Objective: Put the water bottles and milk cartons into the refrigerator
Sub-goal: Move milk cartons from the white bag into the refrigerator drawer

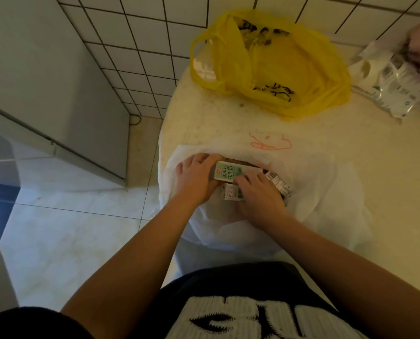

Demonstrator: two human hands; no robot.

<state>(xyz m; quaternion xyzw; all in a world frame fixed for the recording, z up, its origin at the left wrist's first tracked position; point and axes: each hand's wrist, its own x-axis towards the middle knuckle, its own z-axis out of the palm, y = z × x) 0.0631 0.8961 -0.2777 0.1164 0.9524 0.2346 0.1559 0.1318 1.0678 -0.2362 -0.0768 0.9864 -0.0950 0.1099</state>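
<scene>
Table (365, 165) — left hand (196, 178), right hand (260, 195) grip milk carton (228, 172) in bag (326, 192).

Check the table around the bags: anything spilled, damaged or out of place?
Nothing looks spilled or damaged. The milk carton held between left hand and right hand looks intact. Only a small reddish crumb and faint stains on the table near the crumpled yellow bag stand out.

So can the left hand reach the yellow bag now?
Probably, once it lets go: the left hand grips a milk carton in the white bag, and only flat table separates it from the yellow bag.
</scene>
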